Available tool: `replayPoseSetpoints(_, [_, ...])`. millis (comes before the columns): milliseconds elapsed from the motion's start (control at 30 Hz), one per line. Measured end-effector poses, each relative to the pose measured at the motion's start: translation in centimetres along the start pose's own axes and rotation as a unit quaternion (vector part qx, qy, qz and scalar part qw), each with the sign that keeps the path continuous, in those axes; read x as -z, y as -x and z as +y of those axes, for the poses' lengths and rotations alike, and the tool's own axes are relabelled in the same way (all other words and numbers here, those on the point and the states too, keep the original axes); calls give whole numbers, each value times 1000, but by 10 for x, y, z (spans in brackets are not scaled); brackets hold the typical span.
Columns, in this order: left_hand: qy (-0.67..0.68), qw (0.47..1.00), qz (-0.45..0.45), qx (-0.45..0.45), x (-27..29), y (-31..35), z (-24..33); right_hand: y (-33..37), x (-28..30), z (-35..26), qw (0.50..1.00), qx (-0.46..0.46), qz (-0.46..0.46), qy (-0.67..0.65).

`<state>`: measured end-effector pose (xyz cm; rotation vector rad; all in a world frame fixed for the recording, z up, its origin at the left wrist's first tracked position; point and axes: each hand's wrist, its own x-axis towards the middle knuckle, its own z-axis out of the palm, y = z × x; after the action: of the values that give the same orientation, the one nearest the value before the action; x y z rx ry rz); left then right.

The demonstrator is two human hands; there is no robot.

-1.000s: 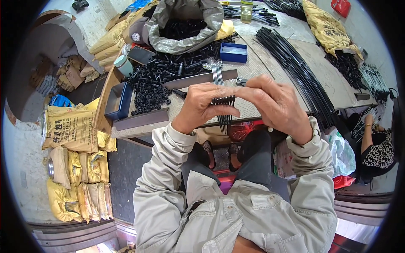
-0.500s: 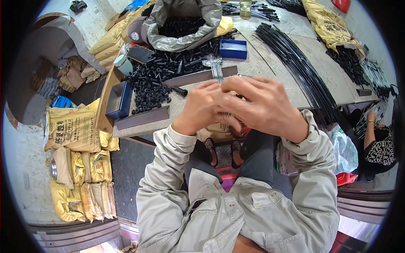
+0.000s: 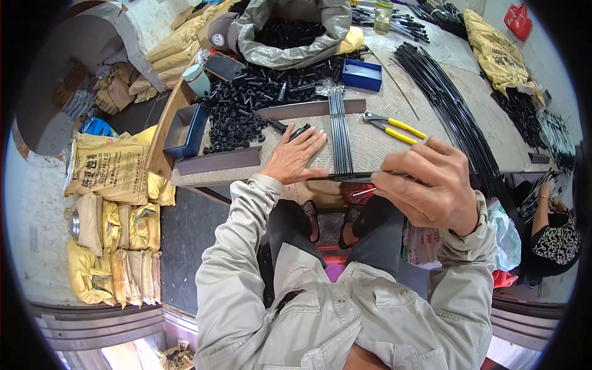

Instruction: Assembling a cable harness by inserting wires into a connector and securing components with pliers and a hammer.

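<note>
My left hand (image 3: 296, 155) lies palm down at the table's near edge, fingers spread, its fingertips beside a couple of black plastic tubular pieces (image 3: 300, 131). Raised at the right, my right hand (image 3: 428, 182) is closed in a pinch on a thin metal rod (image 3: 364, 192), whose bright tip sticks out to the left; the rest is hidden by the fingers. Between the hands, a row of thin rods (image 3: 340, 139) lies side by side, reaching to the table edge. Yellow-handled pliers (image 3: 394, 127) rest right of that row.
Loose black plastic pieces (image 3: 237, 117) are heaped at the left behind a metal strip (image 3: 311, 109). Farther back stands a grey sack (image 3: 246, 46) of black pieces. Blue boxes (image 3: 362, 83) and a bundle of long black rods (image 3: 450, 98) flank the work area. Another person (image 3: 549, 216) sits at far right.
My hands have moved apart: the left down onto the table, the right off to the right with the rod. The rod row and pliers are now uncovered. The view has shifted slightly.
</note>
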<state>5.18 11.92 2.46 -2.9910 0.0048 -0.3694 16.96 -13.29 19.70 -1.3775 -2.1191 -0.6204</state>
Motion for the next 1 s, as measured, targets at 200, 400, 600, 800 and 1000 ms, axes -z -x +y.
replayPoseSetpoints(200, [5, 999, -17, 43, -8, 0, -32, 1, -1, -2, 1000, -15, -1, -2])
replayPoseSetpoints(400, [-7, 998, 0, 57, 0, 3, -19, -1, -2, -3, 1000, -26, -9, -8])
replayPoseSetpoints(600, [117, 991, 26, -61, 22, -14, 60, 0, 4, -3, 999, 7, -32, 1])
replayPoseSetpoints(800, [65, 991, 112, 22, -14, -22, 73, 2, 12, -19, 995, 29, -92, -17])
replayPoseSetpoints(1000, [75, 981, 180, -7, -27, -12, 77, 12, 15, -47, 979, 54, -158, -117])
